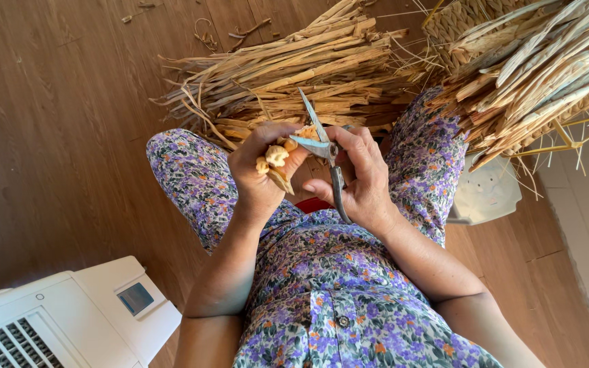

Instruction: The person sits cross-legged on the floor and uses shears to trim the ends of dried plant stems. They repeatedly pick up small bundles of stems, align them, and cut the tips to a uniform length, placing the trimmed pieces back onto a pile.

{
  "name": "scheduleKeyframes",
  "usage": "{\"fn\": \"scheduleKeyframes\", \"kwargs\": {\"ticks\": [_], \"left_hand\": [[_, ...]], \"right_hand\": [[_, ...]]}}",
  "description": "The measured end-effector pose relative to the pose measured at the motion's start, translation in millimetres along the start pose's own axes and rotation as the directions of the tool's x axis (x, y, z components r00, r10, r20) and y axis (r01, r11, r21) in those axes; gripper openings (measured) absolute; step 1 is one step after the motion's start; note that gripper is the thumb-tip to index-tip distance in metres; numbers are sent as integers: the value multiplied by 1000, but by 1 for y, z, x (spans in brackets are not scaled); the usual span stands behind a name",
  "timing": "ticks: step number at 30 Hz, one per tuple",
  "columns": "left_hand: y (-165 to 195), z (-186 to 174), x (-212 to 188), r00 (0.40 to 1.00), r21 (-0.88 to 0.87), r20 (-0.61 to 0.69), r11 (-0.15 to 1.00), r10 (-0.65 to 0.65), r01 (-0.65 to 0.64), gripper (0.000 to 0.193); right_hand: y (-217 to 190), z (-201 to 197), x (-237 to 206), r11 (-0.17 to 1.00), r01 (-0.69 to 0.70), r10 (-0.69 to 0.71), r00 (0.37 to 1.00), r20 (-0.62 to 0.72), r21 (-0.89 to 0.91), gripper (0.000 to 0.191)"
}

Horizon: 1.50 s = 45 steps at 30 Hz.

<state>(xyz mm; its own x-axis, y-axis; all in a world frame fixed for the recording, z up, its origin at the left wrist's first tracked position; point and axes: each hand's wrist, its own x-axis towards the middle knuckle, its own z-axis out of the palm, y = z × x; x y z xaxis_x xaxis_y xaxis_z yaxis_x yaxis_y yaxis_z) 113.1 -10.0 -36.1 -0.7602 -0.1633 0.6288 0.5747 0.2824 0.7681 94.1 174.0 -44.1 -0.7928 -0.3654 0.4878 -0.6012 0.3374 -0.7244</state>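
Note:
My left hand grips a small bundle of dried straw-coloured stalk ends, their cut tips facing me. My right hand holds a pair of metal scissors, blades open and pointing away, one blade resting against the stalk piece. Both hands hover over my lap, above my knees in a purple floral dress. A large bundle of long dried reeds lies on the floor just beyond my hands.
A woven straw piece with loose ends rests at the upper right over my right knee. A white plastic stool sits beside it. A white appliance with a vent stands at bottom left on the wooden floor.

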Motion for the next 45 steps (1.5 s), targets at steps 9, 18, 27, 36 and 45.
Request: {"fn": "scheduleKeyframes", "kwargs": {"ticks": [9,18,27,36,45], "left_hand": [[8,-9,3,977,-273,16,939,-214,210,28],[-12,-8,-24,970,-394,65,887,-233,239,25],[-1,3,-25,937,-412,76,845,-342,341,17],[13,17,-27,925,-458,40,816,-377,353,17],[13,24,-30,928,-372,14,860,-372,350,13]], "right_hand": [[-5,-6,0,996,89,-89,996,9,6,78],[-4,-2,-5,991,130,-131,991,34,17,78],[-8,-1,-7,997,78,-78,997,7,-13,77],[-10,1,-9,988,53,-58,998,-32,-148,78],[-7,3,-15,997,31,-38,996,-87,-77,79]]}}
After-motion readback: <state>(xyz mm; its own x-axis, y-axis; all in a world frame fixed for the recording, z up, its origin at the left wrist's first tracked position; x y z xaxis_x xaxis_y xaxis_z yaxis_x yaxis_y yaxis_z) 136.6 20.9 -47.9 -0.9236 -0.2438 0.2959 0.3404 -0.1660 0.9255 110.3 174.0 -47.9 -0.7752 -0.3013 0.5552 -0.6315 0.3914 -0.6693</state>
